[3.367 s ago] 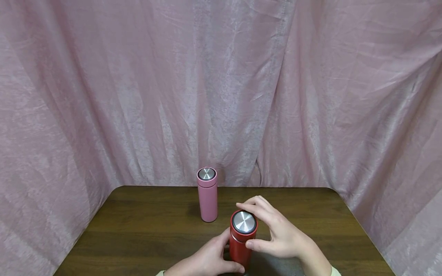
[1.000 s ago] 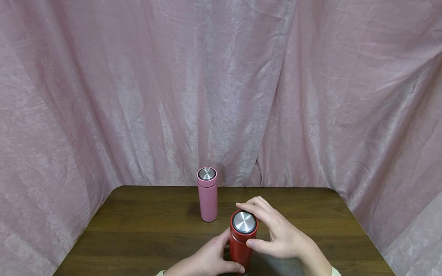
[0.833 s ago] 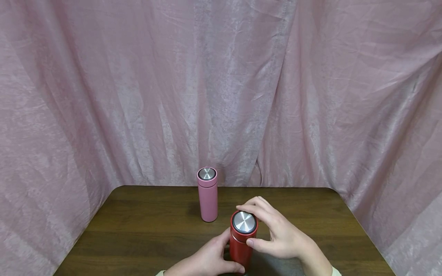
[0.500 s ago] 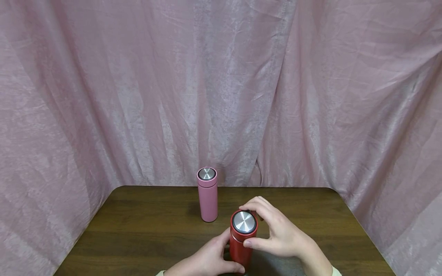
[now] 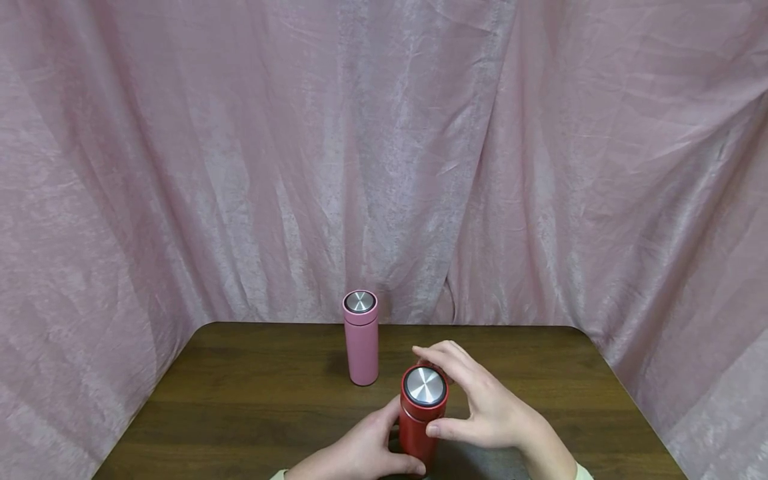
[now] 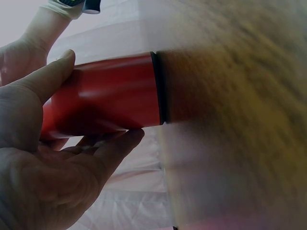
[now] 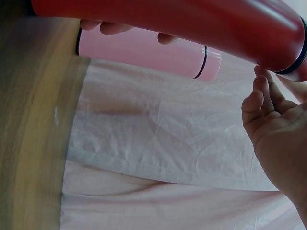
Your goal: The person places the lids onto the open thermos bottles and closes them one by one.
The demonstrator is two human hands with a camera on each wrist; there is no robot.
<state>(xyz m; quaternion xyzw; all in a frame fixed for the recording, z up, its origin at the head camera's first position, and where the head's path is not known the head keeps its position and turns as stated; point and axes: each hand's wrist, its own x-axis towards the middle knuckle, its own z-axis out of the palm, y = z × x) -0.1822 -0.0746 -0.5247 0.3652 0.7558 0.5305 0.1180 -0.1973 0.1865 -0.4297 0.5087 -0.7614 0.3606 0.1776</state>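
L hand (image 5: 366, 448) clamped on red bottle (image 5: 418, 437), thumb (image 5: 403, 465) on near side, other fingers wrapped round far side; L fingertips (image 7: 116, 28) poke out past bottle's far edge in R wrist cam. Bottle sits in the L grip, upright; dark base ring (image 6: 160, 88) is below L fingers, down at tabletop, red reflection on the wood right by it. Red cap (image 5: 414, 407) is on, directly above L grip, w/ silver disc (image 5: 425, 386) in a dark rim on top; dark band (image 7: 293, 62) at the seam shows in R wrist cam. Can't tell how tight cap is. R hand (image 5: 489, 407) is at bottle top, above & right of L grip: thumb (image 5: 449, 429) at near side approx just below seam, fingers round far side of cap, index stretched out past disc's far edge. R thumb & fingers are apart w/ cap btwn them; can't tell from these views if they actually press on it. Pink bottle (image 5: 363, 353) stands upright fwd & a bit left of L grip, apart from both hands, own cap on, silver-disc top (image 5: 360, 302). Brown wood table (image 5: 240, 393) is under it all, on both sides of the grip. Pink curtain (image 5: 384, 153) hangs behind table, fwd of grip, w/ folds. Light cuffs (image 5: 583, 473) show at both wrists, behind the grip at bottom edge of head view.
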